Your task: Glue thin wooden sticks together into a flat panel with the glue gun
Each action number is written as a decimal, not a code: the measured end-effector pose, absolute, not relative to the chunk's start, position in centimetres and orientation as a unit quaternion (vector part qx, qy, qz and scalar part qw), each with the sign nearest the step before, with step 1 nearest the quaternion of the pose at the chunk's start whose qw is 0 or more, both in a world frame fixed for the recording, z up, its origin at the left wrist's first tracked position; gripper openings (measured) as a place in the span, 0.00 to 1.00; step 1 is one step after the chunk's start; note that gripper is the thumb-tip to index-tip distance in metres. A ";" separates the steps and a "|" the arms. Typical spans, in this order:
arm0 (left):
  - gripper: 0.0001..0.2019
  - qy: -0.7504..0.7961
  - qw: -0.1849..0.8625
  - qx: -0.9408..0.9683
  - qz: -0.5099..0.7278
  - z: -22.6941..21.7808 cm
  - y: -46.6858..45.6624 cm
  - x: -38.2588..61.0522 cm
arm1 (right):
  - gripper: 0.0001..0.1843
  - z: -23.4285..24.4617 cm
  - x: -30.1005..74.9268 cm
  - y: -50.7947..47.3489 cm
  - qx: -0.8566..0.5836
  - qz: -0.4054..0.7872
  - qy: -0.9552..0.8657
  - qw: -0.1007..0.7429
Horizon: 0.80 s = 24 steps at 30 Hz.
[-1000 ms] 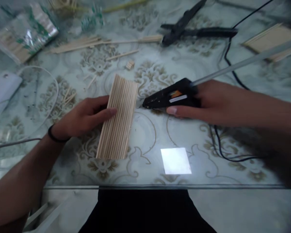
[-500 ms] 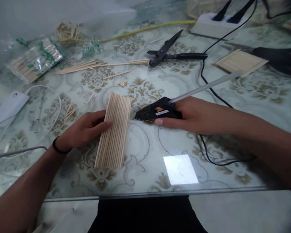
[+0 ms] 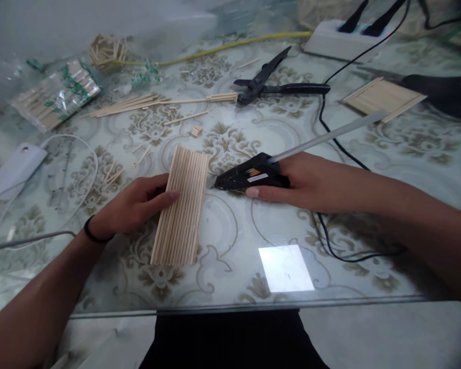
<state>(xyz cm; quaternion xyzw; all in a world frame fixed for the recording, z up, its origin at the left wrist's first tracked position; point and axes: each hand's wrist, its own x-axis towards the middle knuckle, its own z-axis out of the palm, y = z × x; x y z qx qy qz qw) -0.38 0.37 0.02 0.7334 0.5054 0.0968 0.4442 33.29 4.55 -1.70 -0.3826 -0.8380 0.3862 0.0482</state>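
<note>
A panel of thin wooden sticks glued side by side point(image 3: 182, 205) lies flat on the glass-topped table point(image 3: 230, 266). My left hand point(image 3: 132, 205) rests at its left edge, thumb pressed on top and fingers curled against the side. My right hand point(image 3: 307, 182) is closed around a black hot glue gun point(image 3: 249, 177), whose nozzle points left and sits just off the panel's upper right edge. A long glue stick point(image 3: 330, 136) juts from the back of the gun.
Black pliers point(image 3: 271, 84) and loose sticks point(image 3: 138, 105) lie further back. A second stick panel point(image 3: 382, 97), a power strip point(image 3: 338, 43), a packet of sticks point(image 3: 56, 95) and a white adapter with cable point(image 3: 15, 166) ring the work area. The gun's black cord point(image 3: 341, 241) loops under my right arm.
The view tilted up between one second and half a second ago, revealing the table's far side. Both hands, the panel and the glue gun have held still since.
</note>
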 end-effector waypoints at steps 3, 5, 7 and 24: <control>0.23 0.504 0.444 0.734 0.098 -0.1 0.4 -0.4 | 0.43 -1.8 33.3 4.6 -0.386 0.389 -0.835 0.041; 0.23 0.502 0.446 0.734 0.099 0.0 0.4 -0.4 | 0.43 -1.8 33.3 4.6 -0.384 0.391 -0.835 0.043; 0.22 0.501 0.447 0.735 0.100 0.1 0.4 -0.4 | 0.42 -1.7 33.3 4.6 -0.384 0.391 -0.835 0.042; 0.23 0.506 0.436 0.737 0.098 0.2 0.3 -0.4 | 0.42 -1.8 33.3 4.6 -0.382 0.383 -0.840 0.042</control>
